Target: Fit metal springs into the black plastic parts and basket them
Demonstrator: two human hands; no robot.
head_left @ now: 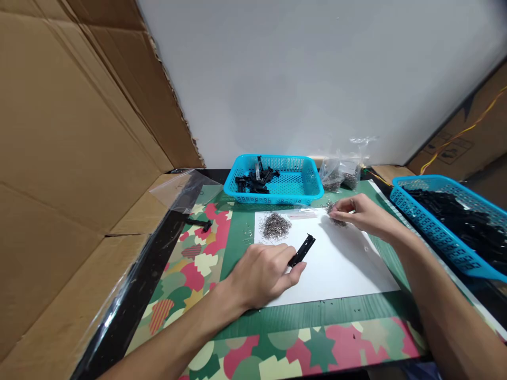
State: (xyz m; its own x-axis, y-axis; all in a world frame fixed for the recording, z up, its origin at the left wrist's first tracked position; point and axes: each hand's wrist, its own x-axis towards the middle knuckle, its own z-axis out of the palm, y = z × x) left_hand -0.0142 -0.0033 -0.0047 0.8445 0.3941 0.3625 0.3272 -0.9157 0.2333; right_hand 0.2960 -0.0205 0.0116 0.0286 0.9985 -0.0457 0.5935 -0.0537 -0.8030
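My left hand (269,272) is closed round a narrow black plastic part (303,249), which points up and to the right above a white sheet of paper (317,282). My right hand (358,214) has its fingertips pinched together at a small pile of tiny metal pieces (338,220) near the sheet's far right. What sits between those fingertips is too small to make out. Another, larger heap of tiny metal pieces (276,226) lies on the far left of the paper.
A blue basket (273,199) at the back holds some black parts; another blue basket (439,243) at right is full of them. Clear bags (343,174) of metal pieces stand by the wall. One black part (204,225) lies left. Cardboard (79,105) walls the left side.
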